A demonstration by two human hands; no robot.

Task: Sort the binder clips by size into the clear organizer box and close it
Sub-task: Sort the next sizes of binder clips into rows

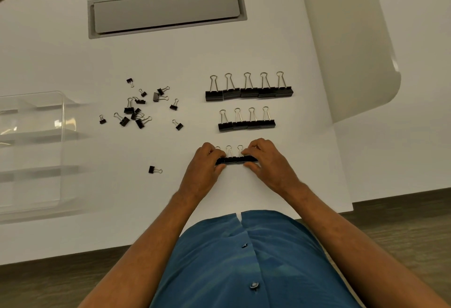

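Both hands — left hand point(203, 163), right hand point(264, 158) — pinch the nearest clip row point(236, 159)

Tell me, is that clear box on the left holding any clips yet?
Empty, as far as shows: the clear organizer box has only bare dividers visible, and the binder clips lie outside on the table.

This is looking like an office. A white worktop point(170, 58) with rounded corners is carrying a grey cable hatch point(167, 10) set flush into its surface, as office desks are having. A second white worktop point(415, 88) is standing just beside it on the right. Black binder clips point(249, 86), an office supply, are lying in rows and in a loose heap. Below the edge a grey wood-look floor point(48, 288) is showing.
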